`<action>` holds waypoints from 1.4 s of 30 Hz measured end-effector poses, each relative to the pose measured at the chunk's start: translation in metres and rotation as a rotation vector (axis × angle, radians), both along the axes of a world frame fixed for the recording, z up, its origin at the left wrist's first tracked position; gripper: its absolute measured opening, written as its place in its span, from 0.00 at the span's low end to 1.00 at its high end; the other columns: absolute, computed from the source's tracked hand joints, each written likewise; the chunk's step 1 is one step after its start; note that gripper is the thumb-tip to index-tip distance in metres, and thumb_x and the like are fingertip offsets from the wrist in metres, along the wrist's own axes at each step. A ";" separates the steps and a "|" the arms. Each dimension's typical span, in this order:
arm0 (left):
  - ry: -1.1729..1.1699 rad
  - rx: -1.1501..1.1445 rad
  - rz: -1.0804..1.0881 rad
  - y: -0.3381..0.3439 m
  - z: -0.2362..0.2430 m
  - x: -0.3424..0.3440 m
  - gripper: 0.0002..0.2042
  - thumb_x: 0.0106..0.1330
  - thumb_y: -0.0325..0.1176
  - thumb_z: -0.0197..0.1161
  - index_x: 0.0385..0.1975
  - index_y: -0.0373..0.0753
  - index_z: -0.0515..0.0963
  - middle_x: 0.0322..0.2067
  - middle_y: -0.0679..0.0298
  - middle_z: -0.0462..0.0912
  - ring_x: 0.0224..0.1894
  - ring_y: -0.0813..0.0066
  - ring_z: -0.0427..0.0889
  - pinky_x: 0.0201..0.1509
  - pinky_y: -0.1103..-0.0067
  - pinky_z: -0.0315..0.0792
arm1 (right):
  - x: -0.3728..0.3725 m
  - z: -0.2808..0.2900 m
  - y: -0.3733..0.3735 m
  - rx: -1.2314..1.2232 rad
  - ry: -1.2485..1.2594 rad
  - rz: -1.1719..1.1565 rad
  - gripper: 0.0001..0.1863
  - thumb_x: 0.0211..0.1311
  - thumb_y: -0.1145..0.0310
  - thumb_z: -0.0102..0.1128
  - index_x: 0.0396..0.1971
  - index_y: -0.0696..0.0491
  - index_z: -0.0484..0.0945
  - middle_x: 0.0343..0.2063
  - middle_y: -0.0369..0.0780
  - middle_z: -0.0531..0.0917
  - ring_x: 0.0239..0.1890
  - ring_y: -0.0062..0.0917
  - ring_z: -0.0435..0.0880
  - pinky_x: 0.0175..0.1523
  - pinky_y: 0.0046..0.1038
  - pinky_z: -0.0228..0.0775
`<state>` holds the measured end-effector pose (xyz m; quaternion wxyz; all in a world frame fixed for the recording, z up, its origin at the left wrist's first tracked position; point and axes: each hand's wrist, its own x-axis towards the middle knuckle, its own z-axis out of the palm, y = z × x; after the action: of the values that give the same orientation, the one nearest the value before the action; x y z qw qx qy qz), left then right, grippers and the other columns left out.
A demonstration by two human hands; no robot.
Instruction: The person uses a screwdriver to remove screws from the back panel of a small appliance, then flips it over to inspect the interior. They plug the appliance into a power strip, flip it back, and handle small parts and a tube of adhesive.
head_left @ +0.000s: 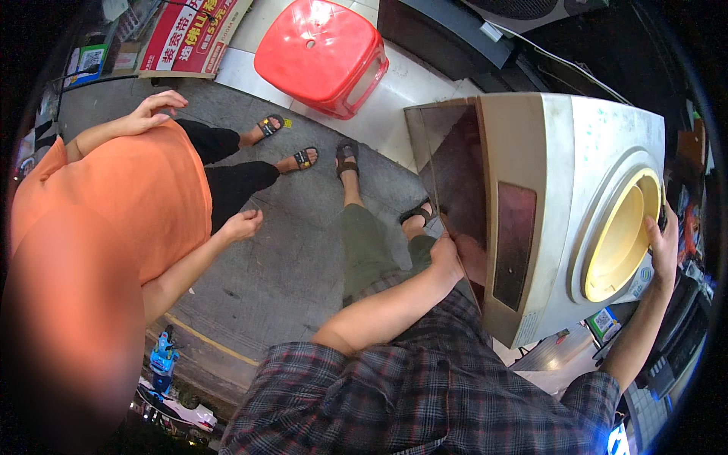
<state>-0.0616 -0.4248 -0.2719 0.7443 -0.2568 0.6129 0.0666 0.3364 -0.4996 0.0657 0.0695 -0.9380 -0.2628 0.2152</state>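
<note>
A boxy, off-white appliance [523, 159], which looks like a water dispenser, is tilted in front of me on the right. A round yellow recess [618, 235] is set in its top, and dark brown panels cover its front. My left hand [447, 258] is closed on the edge by the dark front panel. On the far side, my right hand [664, 246] grips near the yellow recess, its thumb at the rim and its other fingers partly hidden behind the edge.
A person in an orange top [114, 205] stands at my left. A red plastic stool [322, 53] stands ahead on white tiles. A red printed box [189, 38] is at the far left. Dark equipment and a white cable [546, 53] lie beyond the appliance.
</note>
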 end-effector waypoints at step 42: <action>-0.444 1.580 -1.774 0.345 -0.149 0.021 0.42 0.58 0.24 0.62 0.77 0.38 0.53 0.75 0.47 0.57 0.77 0.51 0.58 0.79 0.67 0.58 | -0.037 0.006 0.181 -0.318 0.163 -0.062 0.44 0.51 0.59 0.64 0.69 0.65 0.65 0.59 0.48 0.80 0.63 0.30 0.76 0.71 0.30 0.61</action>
<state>-0.0407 -0.0803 -0.4205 0.5719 0.7732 0.2248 -0.1567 0.2999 -0.3188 0.0714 -0.0520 -0.9242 -0.1900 0.3273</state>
